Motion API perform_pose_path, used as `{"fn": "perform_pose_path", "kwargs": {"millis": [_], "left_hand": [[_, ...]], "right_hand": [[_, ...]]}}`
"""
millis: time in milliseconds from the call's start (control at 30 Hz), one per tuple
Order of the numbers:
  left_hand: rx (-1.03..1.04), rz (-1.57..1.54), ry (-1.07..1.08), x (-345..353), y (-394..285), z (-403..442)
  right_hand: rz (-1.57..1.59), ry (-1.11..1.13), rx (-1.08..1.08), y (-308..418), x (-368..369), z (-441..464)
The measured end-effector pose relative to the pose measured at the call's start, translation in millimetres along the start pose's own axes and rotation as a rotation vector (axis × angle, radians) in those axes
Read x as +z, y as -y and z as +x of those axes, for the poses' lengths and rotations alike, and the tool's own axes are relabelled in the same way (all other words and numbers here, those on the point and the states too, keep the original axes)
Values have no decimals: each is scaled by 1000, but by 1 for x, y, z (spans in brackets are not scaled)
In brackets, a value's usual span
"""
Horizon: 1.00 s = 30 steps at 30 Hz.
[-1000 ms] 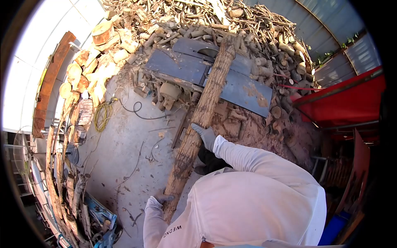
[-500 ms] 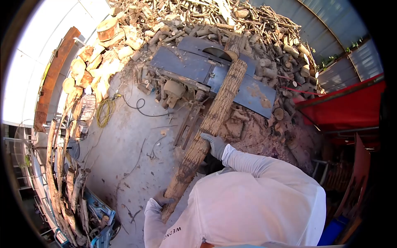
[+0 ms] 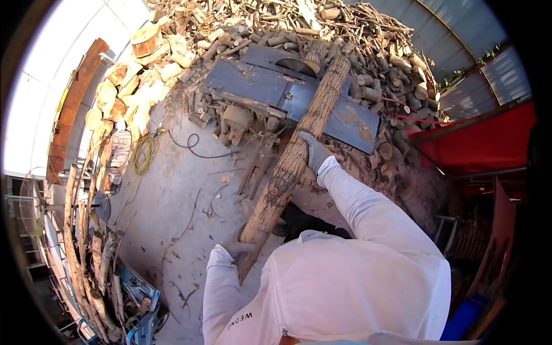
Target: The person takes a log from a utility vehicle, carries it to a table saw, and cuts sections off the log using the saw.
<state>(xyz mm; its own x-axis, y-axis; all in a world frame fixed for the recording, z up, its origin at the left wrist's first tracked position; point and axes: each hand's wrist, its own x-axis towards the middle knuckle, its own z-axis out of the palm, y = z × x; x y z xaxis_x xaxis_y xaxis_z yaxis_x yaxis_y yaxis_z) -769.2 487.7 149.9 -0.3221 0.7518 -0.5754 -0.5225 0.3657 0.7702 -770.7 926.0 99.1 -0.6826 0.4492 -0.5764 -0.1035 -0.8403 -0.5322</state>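
Observation:
A long bark-covered log (image 3: 292,164) slants from near my body up onto the metal saw table (image 3: 353,123), its far end lying to the right of the round saw blade (image 3: 297,67). My left hand (image 3: 237,246), gloved in grey, grips the log from the left side near its close end. Farther up, my right hand (image 3: 313,152), also gloved, is closed around the right side of the log near the table's front edge. A shorter log piece (image 3: 314,53) sits just behind the blade.
A big heap of cut wood (image 3: 276,26) lies behind the table. Split logs (image 3: 108,95) are stacked at the left. A cart with long branches (image 3: 86,253) stands at lower left. Cables (image 3: 146,152) lie on the concrete floor. Red sheeting (image 3: 477,141) is at the right.
The log has moved forward, farther onto the saw table and past the blade's right side. Both hands have moved forward with it, my right arm now stretched out more.

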Motion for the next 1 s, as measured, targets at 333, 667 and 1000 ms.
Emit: {"fn": "perform_pose_path", "kwargs": {"millis": [333,667,1000], "left_hand": [[-191,155,-177,5,11,-4],[-96,151,-197,9,49,28],[-110,107,-175,6,57,25]], "right_hand": [[-444,41,-46,-2,-20,-15],[82,110,332,-60,7,-70],[-398,137,131,-65,15,-63]]}}
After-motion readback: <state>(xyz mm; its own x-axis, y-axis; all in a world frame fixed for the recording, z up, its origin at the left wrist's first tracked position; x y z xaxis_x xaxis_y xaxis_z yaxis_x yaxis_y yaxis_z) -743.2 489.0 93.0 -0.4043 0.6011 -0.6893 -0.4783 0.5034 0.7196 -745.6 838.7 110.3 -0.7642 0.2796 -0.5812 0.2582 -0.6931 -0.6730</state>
